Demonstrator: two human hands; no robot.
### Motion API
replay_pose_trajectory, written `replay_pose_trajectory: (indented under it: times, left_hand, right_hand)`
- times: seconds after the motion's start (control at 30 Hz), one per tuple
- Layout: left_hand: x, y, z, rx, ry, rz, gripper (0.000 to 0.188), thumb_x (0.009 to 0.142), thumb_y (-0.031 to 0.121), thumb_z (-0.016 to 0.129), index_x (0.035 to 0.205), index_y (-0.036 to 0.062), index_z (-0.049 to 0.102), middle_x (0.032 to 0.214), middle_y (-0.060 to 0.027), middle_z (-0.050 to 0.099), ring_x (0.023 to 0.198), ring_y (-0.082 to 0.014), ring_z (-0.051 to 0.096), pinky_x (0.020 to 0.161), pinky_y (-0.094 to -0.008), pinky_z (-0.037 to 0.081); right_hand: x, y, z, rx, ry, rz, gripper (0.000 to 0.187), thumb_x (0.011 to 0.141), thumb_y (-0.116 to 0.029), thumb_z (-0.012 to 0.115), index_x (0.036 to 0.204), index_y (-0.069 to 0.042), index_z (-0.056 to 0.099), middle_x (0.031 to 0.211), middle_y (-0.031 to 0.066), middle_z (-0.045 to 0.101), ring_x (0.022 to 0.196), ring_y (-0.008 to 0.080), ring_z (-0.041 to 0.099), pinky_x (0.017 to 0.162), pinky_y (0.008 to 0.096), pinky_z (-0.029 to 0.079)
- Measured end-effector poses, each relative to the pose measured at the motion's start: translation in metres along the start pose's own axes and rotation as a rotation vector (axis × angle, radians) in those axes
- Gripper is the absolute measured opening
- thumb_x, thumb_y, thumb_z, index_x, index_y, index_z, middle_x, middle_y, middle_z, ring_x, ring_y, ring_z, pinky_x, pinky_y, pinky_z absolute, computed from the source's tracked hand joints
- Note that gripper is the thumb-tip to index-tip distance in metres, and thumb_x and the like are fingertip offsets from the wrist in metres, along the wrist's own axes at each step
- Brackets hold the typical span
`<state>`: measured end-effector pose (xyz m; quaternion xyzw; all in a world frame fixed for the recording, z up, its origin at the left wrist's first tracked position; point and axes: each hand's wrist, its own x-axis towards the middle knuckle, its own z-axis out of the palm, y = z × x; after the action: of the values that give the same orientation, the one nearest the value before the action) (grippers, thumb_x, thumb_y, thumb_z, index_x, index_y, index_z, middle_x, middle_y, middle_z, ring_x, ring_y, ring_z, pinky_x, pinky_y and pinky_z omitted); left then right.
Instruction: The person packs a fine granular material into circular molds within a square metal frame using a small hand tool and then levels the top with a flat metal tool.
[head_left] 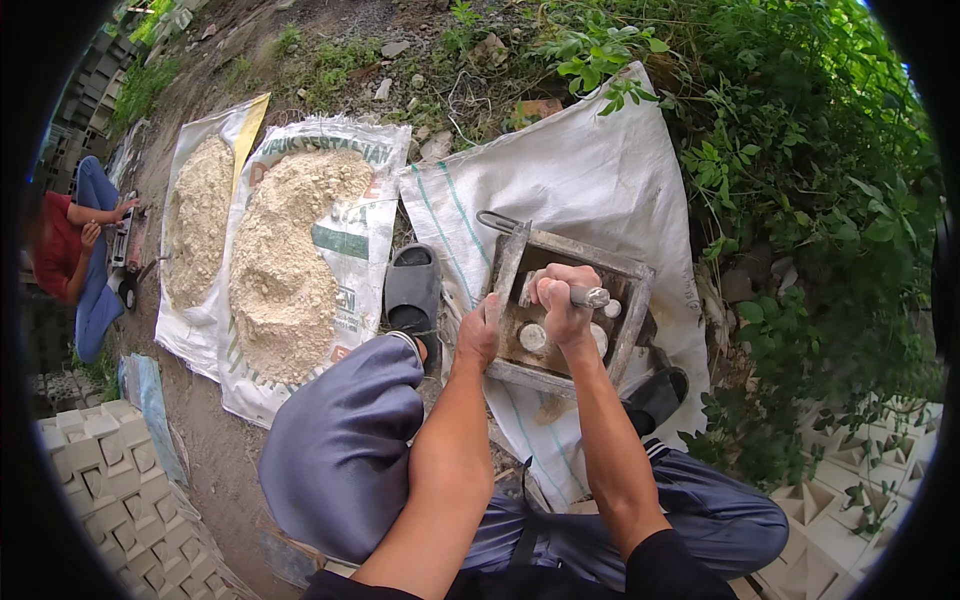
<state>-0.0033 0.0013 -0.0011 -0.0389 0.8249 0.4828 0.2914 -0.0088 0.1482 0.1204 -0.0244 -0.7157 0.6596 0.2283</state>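
Note:
A square box mould (632, 335) with dusty grey walls stands between my feet on a white woven sack (600, 160). Round whitish discs, one a pale disc (533, 338) near the left, show on its brown floor. My left hand (480, 332) is closed on the mould's left wall; the fingertips are partly hidden. Over the mould's inside, my right hand (566, 305) is wrapped round a thick, dust-crusted rod (592, 297), whose end points right. What the rod's other end touches is hidden. A wire loop (495, 219) sticks out at the mould's far left corner.
Left of me, a heap of pale powder (285, 260) covers a printed sack, with another powder heap (200, 225) beyond. Black sandals (412, 290) flank the mould. Plants (800, 170) crowd the right. Pale patterned blocks (125, 500) stack lower left. Another person (75, 240) sits far left.

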Motion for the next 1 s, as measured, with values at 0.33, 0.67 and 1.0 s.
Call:
replay_pose_trajectory:
  times: [0.33, 0.67, 1.0]
  left_hand:
    - [0.0, 0.0, 0.002, -0.004, 0.017, 0.006, 0.064, 0.095, 0.056, 0.034, 0.114, 0.0017, 0.062, 0.105, -0.031, 0.061, 0.107, -0.0464, 0.055, 0.09, -0.0433, 0.043]
    - [-0.001, -0.002, 0.001, 0.024, 0.004, 0.017, 0.064, 0.097, 0.052, 0.031, 0.115, -0.0016, 0.06, 0.101, -0.0315, 0.062, 0.103, -0.0459, 0.057, 0.089, -0.042, 0.043]
    - [-0.001, -0.003, -0.001, -0.055, 0.031, 0.029, 0.059, 0.096, 0.053, 0.036, 0.109, 0.004, 0.064, 0.101, -0.0282, 0.063, 0.104, -0.0436, 0.057, 0.087, -0.0431, 0.044]
  right_hand:
    - [0.03, 0.02, -0.015, 0.01, -0.068, -0.188, 0.022, 0.072, -0.003, 0.049, 0.051, 0.002, 0.042, 0.046, 0.0066, 0.039, 0.048, 0.0202, 0.037, 0.057, 0.0326, 0.04]
    - [0.038, 0.017, -0.007, -0.232, -0.203, -0.101, 0.022, 0.072, -0.009, 0.052, 0.054, 0.0, 0.042, 0.05, 0.0122, 0.037, 0.052, 0.0274, 0.034, 0.059, 0.0387, 0.035]
    - [0.04, -0.004, 0.004, -0.349, -0.403, -0.077, 0.02, 0.071, -0.009, 0.052, 0.055, 0.0, 0.042, 0.053, 0.0137, 0.04, 0.057, 0.0274, 0.037, 0.056, 0.0395, 0.034]
